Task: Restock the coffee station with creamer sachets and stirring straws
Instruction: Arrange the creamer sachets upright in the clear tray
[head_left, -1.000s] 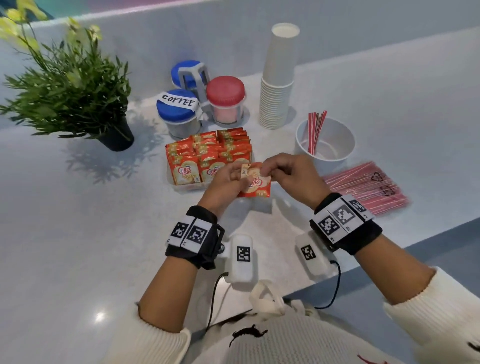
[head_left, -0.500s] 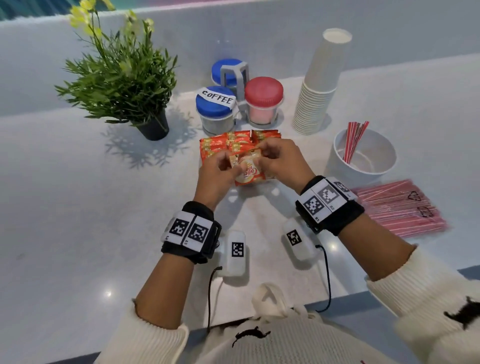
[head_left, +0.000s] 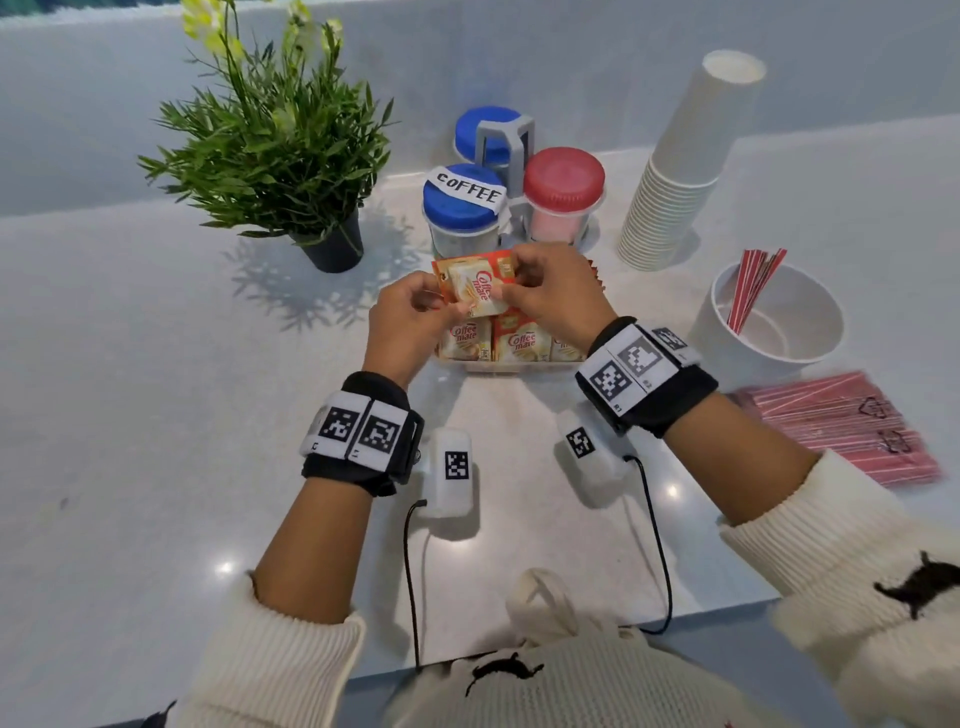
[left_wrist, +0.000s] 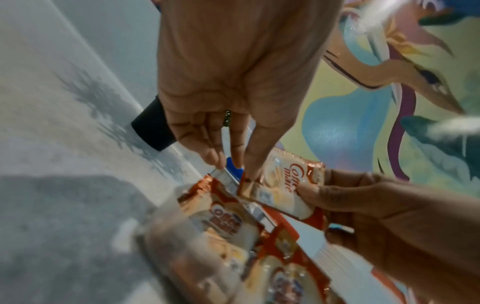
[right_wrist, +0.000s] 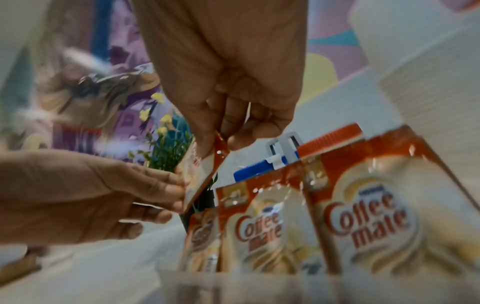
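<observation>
Both hands pinch one orange-and-cream creamer sachet (head_left: 479, 292) just above the rows of sachets (head_left: 511, 342) standing in a clear tray (head_left: 498, 367). My left hand (head_left: 445, 307) holds its left edge between thumb and fingertips. My right hand (head_left: 513, 290) pinches its right side. The left wrist view shows the held sachet (left_wrist: 283, 186) tilted over the tray's sachets (left_wrist: 224, 223). In the right wrist view it (right_wrist: 200, 179) is edge-on. A few red stirring straws (head_left: 753, 286) lean in a white bowl (head_left: 823, 332). A sealed pack of straws (head_left: 841, 426) lies to the right.
Behind the tray stand two blue-lidded jars, one labelled COFFEE (head_left: 462, 208), and a red-lidded jar (head_left: 563, 192). A tall stack of paper cups (head_left: 685, 171) is at the back right. A potted plant (head_left: 280, 156) is at the back left. The counter's front edge runs below my wrists.
Both hands have carried the sachet away from me, from in front of the tray to just above its rows. The head view has shifted, so everything appears further right.
</observation>
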